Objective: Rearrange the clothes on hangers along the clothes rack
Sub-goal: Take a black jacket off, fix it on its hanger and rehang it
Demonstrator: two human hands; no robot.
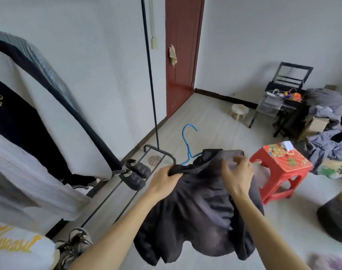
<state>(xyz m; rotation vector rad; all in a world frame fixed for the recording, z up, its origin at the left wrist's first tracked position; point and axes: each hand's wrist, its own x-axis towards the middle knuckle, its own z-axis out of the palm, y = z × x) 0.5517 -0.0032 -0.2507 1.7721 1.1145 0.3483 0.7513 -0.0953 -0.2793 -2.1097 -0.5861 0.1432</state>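
In the middle of the view, in the air over the floor [215,121], a dark jacket [201,213] hangs from both hands. The left hand [164,181] has its grip closed around the left shoulder of the jacket, and the fabric is bunched inside the fist. The right hand [237,173] lies on the collar part with the fingers bent and pinching the fabric there. A blue hanger [188,146] comes out of the neck of the jacket, and its hook points up and away from the person.

On the left, the clothes rack [149,75] stands along the wall, and a white and dark jacket [49,121] hangs on it, apart from the jacket in the hands. On the low bars of the rack a pair of dark slippers [136,173] is resting. Just right of the hands a red plastic stool [281,162] stands on the floor.
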